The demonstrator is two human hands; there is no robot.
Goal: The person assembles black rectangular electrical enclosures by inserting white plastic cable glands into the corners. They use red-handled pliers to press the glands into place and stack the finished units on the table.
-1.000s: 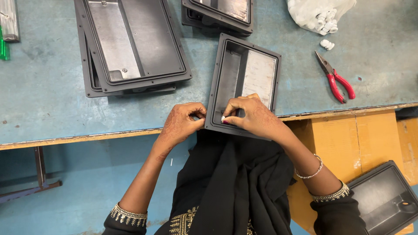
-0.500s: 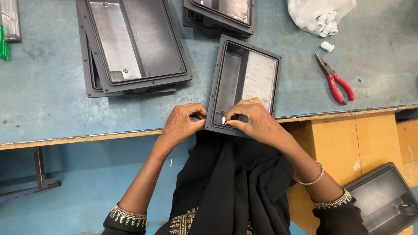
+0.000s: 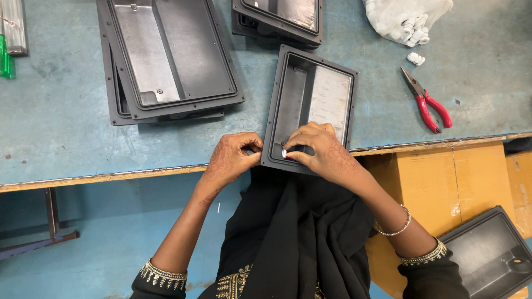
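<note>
Fitting small white plug (image 3: 284, 153) into near rim of black tray (image 3: 310, 108): right hand (image 3: 324, 152) fingers pinched shut on plug, left hand (image 3: 233, 160) fingers gripping tray edge at counter (image 3: 55, 127) lip. Next: firm, square press.

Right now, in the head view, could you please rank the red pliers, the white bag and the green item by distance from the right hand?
1. Red pliers, right of the right hand.
2. White bag, top right.
3. Green item, far left edge.
</note>
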